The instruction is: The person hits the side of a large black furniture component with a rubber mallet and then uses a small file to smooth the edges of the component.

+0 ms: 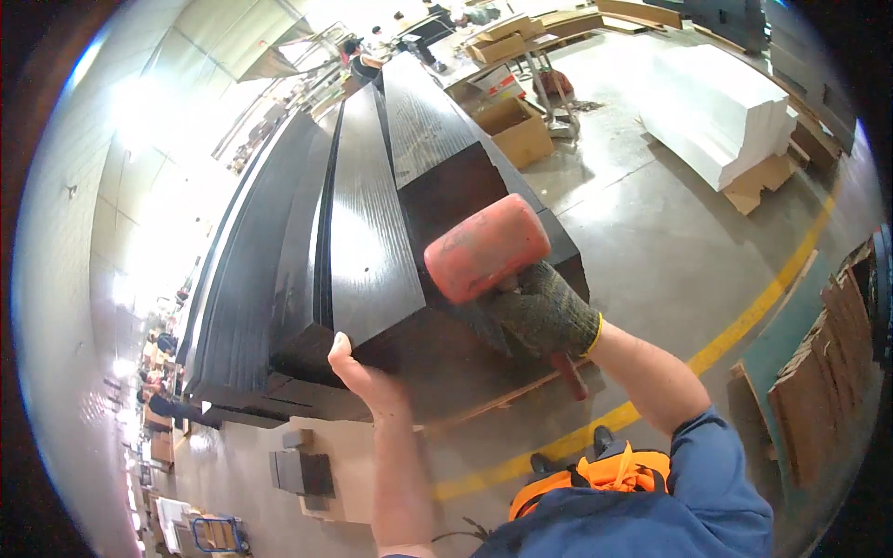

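Black wooden panels (372,223) stand stacked on edge in front of you, a bit to your left. Your bare left hand (358,372) presses against their lower near corner, fingers curled on it. Just right of that, your gloved right hand (544,312) grips a red rubber mallet (486,246), its head touching the top panel's end. A yellow floor line (744,321) runs farther right.
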Demonstrator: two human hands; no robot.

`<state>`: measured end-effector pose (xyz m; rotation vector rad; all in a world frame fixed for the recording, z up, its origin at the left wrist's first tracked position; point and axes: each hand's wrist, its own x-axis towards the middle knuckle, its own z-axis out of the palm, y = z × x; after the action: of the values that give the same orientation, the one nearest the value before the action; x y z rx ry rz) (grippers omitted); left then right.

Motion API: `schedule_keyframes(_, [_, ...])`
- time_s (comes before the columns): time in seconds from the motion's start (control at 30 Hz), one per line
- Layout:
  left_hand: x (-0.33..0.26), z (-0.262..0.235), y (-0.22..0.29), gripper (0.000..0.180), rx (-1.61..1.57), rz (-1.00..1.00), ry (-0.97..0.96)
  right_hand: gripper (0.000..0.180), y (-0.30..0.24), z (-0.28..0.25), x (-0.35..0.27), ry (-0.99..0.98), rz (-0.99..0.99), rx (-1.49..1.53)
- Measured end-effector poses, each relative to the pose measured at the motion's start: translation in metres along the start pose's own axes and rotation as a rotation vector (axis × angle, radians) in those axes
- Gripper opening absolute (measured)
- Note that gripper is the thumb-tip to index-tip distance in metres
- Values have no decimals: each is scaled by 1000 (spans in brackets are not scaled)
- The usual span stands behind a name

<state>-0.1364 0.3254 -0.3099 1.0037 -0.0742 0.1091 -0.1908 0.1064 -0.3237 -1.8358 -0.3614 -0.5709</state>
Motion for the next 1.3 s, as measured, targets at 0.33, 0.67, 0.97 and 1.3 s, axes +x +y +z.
schedule_keyframes(0.33, [2, -42, -2, 36, 302, 254, -106, 31, 4, 38, -18, 141, -25, 55])
schedule_keyframes(0.67, [-2, -31, -3, 41, -16, 56, -75, 30, -6, 40, -33, 75, 67, 123])
schedule_keyframes(0.97, [-6, -37, -5, 49, 105, 102, 41, 26, 27, 53, -33, 84, 21, -69])
schedule_keyframes(1.3, [10, -68, -16, 39, 365, 315, 60, 26, 3, 39, -31, -12, 130, 465])
